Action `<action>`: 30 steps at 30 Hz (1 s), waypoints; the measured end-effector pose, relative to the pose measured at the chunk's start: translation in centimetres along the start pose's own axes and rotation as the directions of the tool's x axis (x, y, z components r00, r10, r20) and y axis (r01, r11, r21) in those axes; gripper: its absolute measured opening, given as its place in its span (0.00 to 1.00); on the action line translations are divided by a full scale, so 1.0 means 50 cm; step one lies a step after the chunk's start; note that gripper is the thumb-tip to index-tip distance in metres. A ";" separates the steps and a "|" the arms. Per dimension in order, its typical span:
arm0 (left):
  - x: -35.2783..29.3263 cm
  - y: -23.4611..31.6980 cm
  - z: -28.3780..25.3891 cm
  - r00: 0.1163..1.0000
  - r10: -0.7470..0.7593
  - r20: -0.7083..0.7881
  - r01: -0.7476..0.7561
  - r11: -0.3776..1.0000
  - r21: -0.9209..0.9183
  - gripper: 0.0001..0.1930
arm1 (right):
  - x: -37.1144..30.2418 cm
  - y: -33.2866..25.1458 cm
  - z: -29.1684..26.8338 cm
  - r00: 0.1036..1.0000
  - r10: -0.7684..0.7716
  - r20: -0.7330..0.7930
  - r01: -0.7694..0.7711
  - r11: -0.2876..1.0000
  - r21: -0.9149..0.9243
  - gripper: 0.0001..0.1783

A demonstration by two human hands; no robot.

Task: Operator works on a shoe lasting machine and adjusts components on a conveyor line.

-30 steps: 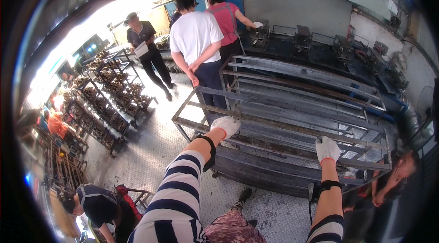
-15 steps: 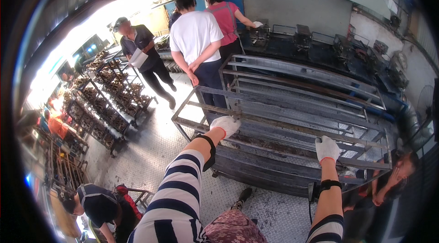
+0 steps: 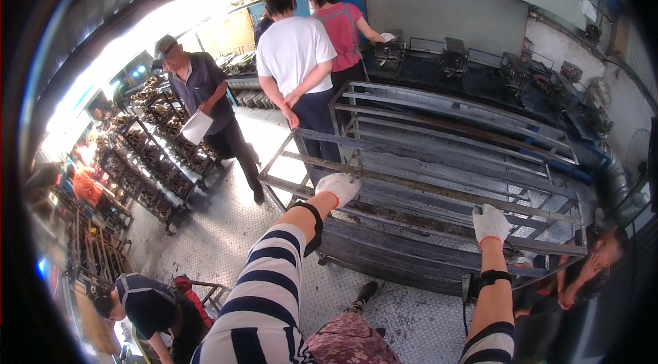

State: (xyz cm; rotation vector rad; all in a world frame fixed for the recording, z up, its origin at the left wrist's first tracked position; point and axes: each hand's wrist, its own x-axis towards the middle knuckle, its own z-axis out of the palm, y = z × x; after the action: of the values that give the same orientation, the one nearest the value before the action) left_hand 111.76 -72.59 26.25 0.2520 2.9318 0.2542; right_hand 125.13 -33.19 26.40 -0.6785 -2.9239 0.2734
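Note:
A long metal rack [image 3: 419, 186] with several grey, worn rails stands in front of me. My left hand [image 3: 342, 189], in a white knitted glove with an orange cuff, is closed around a rail toward the rack's left end. Toward the right end, my right hand [image 3: 491, 223] wears a matching glove and is curled over the near rails. Both arms reach forward, with a black strap on each forearm. The fingertips of both hands are partly hidden by the gloves' backs and the rails.
Another metal frame [image 3: 452, 98] stands just beyond. A person in a white shirt [image 3: 295, 49] is at the rack's far left corner; a person with papers [image 3: 199, 83] is farther left. Racks loaded with metal parts [image 3: 140, 158] line the left. A dark workbench [image 3: 480, 76] holds several machines.
The person with the papers has walked closer and slightly left. My hands keep their places on the rack, which has not visibly moved.

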 end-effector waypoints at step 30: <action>-0.026 -0.003 -0.012 0.999 -0.037 0.019 0.038 0.998 -0.051 0.29 | -0.003 -0.003 0.007 0.997 -0.062 -0.034 0.062 0.998 -0.006 0.21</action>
State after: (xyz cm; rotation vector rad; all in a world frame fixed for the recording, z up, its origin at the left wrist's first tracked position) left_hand 112.87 -73.05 27.04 0.1902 2.9042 0.3190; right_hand 125.16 -33.42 26.09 -0.5856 -2.9076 0.2462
